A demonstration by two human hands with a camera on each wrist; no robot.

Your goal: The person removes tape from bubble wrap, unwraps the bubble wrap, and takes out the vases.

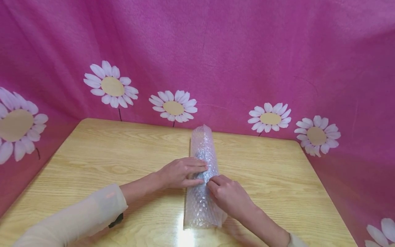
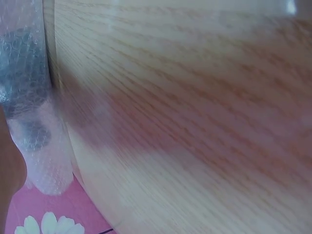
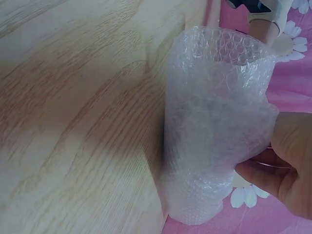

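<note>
A long roll of clear bubble wrap point(image 1: 202, 206) lies lengthwise on the wooden table, wrapped around something dark. In the left wrist view the dark object point(image 2: 22, 73) shows through the bubbles, but its kind cannot be made out. My left hand point(image 1: 182, 172) rests on the roll's middle from the left, fingers stretched across its top. From the right, my right hand point(image 1: 229, 195) pinches the wrap's loose edge near the left thumb. The right wrist view shows that flap of bubble wrap point(image 3: 219, 126) held between thumb and fingers, lifted a little off the roll.
The light wooden table point(image 1: 123, 147) reaches back to a pink curtain point(image 1: 222, 61) printed with white daisies, which also hangs at both sides. A dark band point(image 1: 116, 220) shows below the left sleeve. The roll's far end lies close to the table's back edge.
</note>
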